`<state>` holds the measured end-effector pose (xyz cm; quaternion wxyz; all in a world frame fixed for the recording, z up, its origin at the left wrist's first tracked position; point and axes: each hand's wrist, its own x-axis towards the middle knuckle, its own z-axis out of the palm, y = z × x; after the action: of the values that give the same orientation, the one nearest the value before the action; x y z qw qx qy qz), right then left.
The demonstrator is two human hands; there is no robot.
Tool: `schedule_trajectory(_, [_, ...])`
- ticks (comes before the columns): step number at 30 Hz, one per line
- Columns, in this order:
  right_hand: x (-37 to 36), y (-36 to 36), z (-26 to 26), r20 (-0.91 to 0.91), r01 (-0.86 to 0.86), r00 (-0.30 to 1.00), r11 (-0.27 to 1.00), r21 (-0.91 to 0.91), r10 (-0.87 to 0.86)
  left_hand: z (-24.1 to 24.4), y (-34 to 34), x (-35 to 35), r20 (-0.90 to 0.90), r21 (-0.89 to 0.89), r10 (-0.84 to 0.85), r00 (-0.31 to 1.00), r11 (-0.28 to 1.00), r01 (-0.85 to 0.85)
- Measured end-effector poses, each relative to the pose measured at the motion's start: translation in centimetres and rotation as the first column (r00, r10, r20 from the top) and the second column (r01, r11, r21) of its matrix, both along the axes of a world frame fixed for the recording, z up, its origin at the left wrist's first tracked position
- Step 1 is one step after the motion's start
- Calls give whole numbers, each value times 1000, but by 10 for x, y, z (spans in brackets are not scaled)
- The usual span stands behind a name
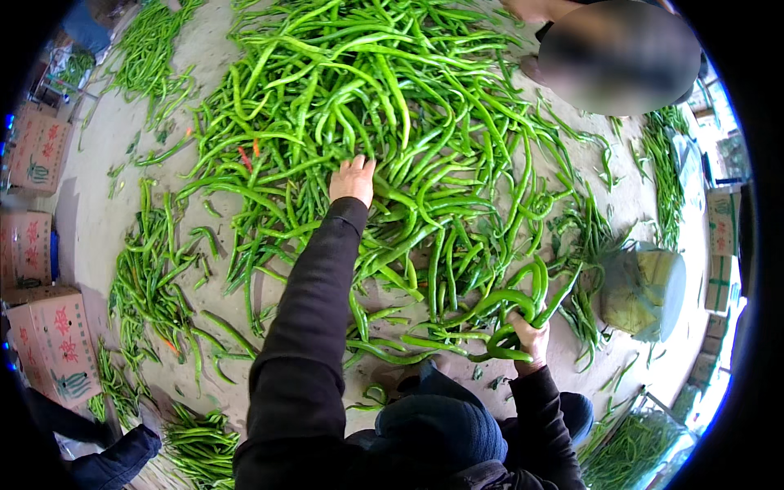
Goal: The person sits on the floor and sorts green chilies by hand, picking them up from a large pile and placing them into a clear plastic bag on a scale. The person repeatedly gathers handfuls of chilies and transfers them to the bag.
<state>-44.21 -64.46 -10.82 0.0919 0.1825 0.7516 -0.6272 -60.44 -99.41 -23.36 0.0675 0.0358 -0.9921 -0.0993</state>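
Note:
A big heap of long green chili peppers (392, 116) is spread over the pale floor in front of me. My left hand (353, 180) reaches out to its middle, back of the hand up. The fingertips touch the peppers there, and whether they grip any is hidden. Close to my body on the right, my right hand (531, 340) is closed around a bunch of curled green peppers (520, 300), which stick out above and left of the fist. Two red peppers (245, 159) show on the heap's left side.
Printed cardboard boxes (55, 343) line the left side. A smaller pepper pile (147, 282) lies left of the heap. A yellowish cylindrical stool or container (643, 293) stands at right. Another person (533, 9) is at the upper right; someone's dark-clothed leg (116, 456) shows lower left.

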Motion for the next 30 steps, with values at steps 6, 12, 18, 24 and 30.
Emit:
schedule_trajectory(6, [12, -2, -1, 94, -50, 994, 998, -31, 53, 16, -35, 50, 66, -144, 80, 995, 987, -69])
schedule_trajectory(12, [13, -10, -14, 55, -98, 993, 992, -80, 103, 60, -62, 122, 324, 852, 182, 928, 370, -370])
schedule_trajectory(18, [3, -28, 6, 85, -98, 990, 984, -152, 112, 70, -50, 138, 476, 876, 70, 877, -124, -466])
schedule_trajectory(24, [15, 1, -14, 63, -126, 990, 992, -26, 128, 38, -26, 104, 49, 274, 204, 978, 939, -210])
schedule_trajectory(30, [16, -7, -5, 98, -107, 989, 992, -60, 112, 19, 19, 10, 370, 22, -171, 913, 984, 176])
